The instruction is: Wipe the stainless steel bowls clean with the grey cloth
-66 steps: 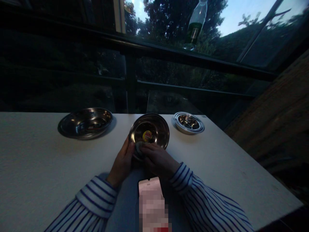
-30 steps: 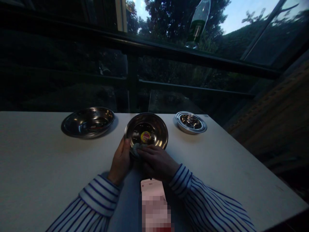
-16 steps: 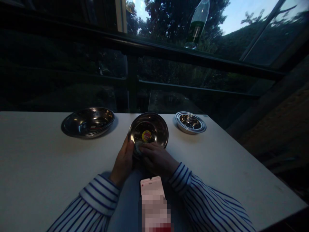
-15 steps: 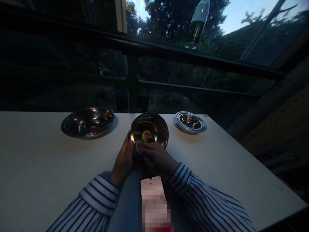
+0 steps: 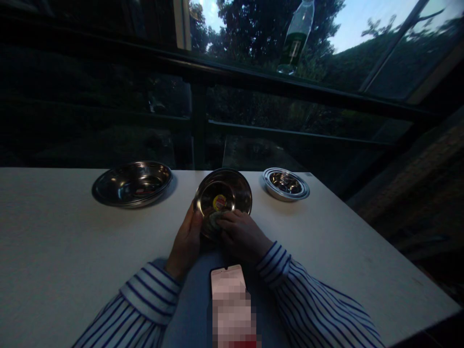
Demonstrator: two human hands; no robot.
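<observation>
A shiny metal bowl (image 5: 239, 189) is tipped toward me near the middle of the table, with a round yellow and red sticker (image 5: 219, 202) on its inner bottom. My left hand (image 5: 185, 240) grips the bowl's left rim, thumb on the inside and fingers behind it, mostly hidden. Inside the near part of the bowl, my right hand (image 5: 243, 236) presses a small grey-green wad (image 5: 214, 220) against the metal. Whether the wad is cloth or a scrubber, I cannot tell.
On the white table (image 5: 54, 251), a large metal basin (image 5: 119, 186) stands at left. A stack of smaller metal bowls (image 5: 286, 184) sits at right. A phone (image 5: 228, 282) lies below my hands, partly blurred. Behind is a window with a plastic bottle (image 5: 295, 41).
My right hand and the wad have shifted slightly right along the bowl's inside. The left hand keeps its hold, and the bowl has barely moved.
</observation>
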